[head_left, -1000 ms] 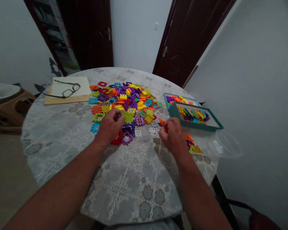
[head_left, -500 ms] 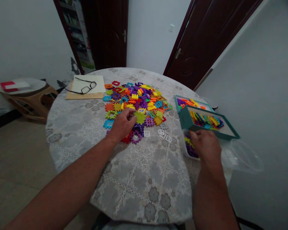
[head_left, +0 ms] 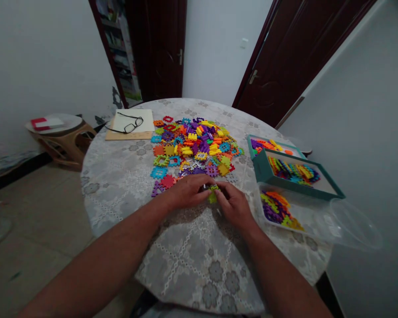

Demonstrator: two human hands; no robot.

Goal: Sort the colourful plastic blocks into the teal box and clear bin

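Note:
My left hand (head_left: 189,191) and my right hand (head_left: 234,206) meet over the near middle of the round table (head_left: 126,176). Both pinch a small lime-green plastic piece (head_left: 213,193) between their fingertips. Just beyond them lies a wide heap of colourful interlocking plastic tiles (head_left: 194,145). Right of my right hand stands a clear plastic tub (head_left: 280,210) with purple, green and orange pieces in it.
A teal box (head_left: 293,174) and its lid tray (head_left: 272,145), both holding coloured pieces, sit at the right edge. Black glasses (head_left: 129,126) lie on a paper pad at the back left. A low stool (head_left: 61,137) stands by the wall. Dark doors are behind.
My left hand left the pile with a green piece and came toward me. My right hand swung from the clear tub to the middle and met it. The view shifted right.

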